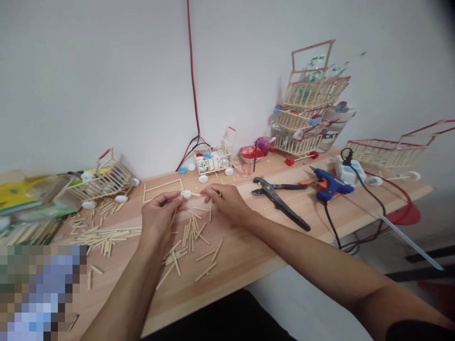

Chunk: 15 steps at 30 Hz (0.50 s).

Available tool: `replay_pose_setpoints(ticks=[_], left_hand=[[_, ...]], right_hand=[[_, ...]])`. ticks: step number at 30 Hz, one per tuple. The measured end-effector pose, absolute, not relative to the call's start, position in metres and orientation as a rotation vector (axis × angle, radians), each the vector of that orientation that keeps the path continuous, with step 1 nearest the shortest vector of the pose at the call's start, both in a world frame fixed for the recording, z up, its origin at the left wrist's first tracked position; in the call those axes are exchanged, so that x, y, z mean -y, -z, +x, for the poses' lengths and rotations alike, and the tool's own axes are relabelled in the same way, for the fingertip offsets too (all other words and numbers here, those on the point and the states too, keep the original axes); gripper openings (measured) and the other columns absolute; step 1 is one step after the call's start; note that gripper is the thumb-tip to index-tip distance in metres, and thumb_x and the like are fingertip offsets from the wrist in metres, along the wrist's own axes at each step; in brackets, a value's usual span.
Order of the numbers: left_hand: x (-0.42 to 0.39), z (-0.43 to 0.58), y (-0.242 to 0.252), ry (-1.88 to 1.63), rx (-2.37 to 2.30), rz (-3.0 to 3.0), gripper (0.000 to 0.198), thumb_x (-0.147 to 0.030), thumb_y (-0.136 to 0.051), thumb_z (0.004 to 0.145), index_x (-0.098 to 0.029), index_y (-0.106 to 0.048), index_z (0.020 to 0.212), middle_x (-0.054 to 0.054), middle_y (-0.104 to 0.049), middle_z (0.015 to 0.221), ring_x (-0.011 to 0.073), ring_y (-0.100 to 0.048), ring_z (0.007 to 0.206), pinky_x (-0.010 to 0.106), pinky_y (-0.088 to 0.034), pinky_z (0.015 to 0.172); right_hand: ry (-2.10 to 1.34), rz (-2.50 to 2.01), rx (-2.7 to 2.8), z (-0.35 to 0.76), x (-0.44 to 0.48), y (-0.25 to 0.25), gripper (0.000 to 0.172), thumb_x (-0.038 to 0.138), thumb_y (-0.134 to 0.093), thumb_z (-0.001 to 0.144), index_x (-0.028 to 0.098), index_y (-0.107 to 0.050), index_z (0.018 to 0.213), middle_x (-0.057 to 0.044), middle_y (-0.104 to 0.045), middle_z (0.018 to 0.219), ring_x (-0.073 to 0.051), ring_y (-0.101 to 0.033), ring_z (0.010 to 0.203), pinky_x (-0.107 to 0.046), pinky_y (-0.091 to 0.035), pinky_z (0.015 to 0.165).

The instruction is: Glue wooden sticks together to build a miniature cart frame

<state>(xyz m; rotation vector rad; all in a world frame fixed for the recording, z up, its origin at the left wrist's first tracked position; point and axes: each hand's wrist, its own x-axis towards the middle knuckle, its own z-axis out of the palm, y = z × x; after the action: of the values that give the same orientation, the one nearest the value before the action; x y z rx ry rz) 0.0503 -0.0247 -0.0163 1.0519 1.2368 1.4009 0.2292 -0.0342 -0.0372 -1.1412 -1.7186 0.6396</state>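
My left hand [159,215] pinches a small white bottle cap [186,193] between thumb and fingertips. A thin wooden stick [195,194] runs from the cap to my right hand [227,201], whose thumb and fingers close on its other end. Whether the stick is fixed to the cap, I cannot tell. Short loose sticks [192,237] lie scattered on the wooden table below both hands. Just behind my left hand rests a flat rectangular frame [163,182] made of sticks.
Small stick carts stand at left [103,182] and centre back [213,161]. Stacked carts [298,118] rise at back right. Black pliers [280,201], a blue glue gun [330,184] and a white power strip [350,170] lie right. A glue stick [412,242] juts past the edge.
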Motion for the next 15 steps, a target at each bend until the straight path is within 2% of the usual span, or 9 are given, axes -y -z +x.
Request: replay_pose_setpoints(ticks=[3,7,12,15], left_hand=[[0.019,0.041,0.014,-1.34,-1.168,1.025,0.032,-0.02,-0.083,0.042,-0.012,-0.071,0.071,0.003,-0.07,0.068,0.0095,-0.059,0.054,0.023,-0.049,0.056],[0.011,0.027,0.011,-1.315,-1.151,0.973,0.035,-0.018,-0.084,0.041,-0.012,-0.071,0.073,0.003,-0.068,0.061,0.0098,-0.059,0.05,0.021,-0.048,0.049],[0.009,0.021,0.009,-1.342,-1.169,0.981,0.033,-0.018,-0.083,0.043,-0.012,-0.071,0.073,0.002,-0.067,0.062,0.0102,-0.06,0.05,0.022,-0.049,0.049],[0.011,0.024,0.008,-1.338,-1.189,1.004,0.032,-0.019,-0.082,0.043,-0.011,-0.07,0.072,0.004,-0.068,0.064,0.0117,-0.061,0.05,0.024,-0.05,0.049]], right_hand=[[-0.519,-1.211,1.807,0.231,0.031,0.041,0.02,0.018,-0.048,0.09,0.016,-0.068,0.09,-0.002,-0.068,0.081,-0.012,-0.06,0.079,-0.021,-0.039,0.073],[-0.318,-1.273,2.039,0.226,0.037,0.042,0.011,0.022,-0.058,0.086,0.017,-0.066,0.08,-0.002,-0.065,0.082,-0.014,-0.055,0.08,-0.023,-0.035,0.071],[-0.174,-1.323,2.296,0.214,0.048,0.036,0.016,0.033,-0.062,0.084,0.017,-0.063,0.081,-0.004,-0.062,0.082,-0.016,-0.051,0.081,-0.026,-0.034,0.069],[-0.072,-1.368,2.385,0.207,0.049,0.033,0.014,0.031,-0.06,0.085,0.017,-0.063,0.081,-0.006,-0.063,0.083,-0.018,-0.052,0.082,-0.028,-0.035,0.071]])
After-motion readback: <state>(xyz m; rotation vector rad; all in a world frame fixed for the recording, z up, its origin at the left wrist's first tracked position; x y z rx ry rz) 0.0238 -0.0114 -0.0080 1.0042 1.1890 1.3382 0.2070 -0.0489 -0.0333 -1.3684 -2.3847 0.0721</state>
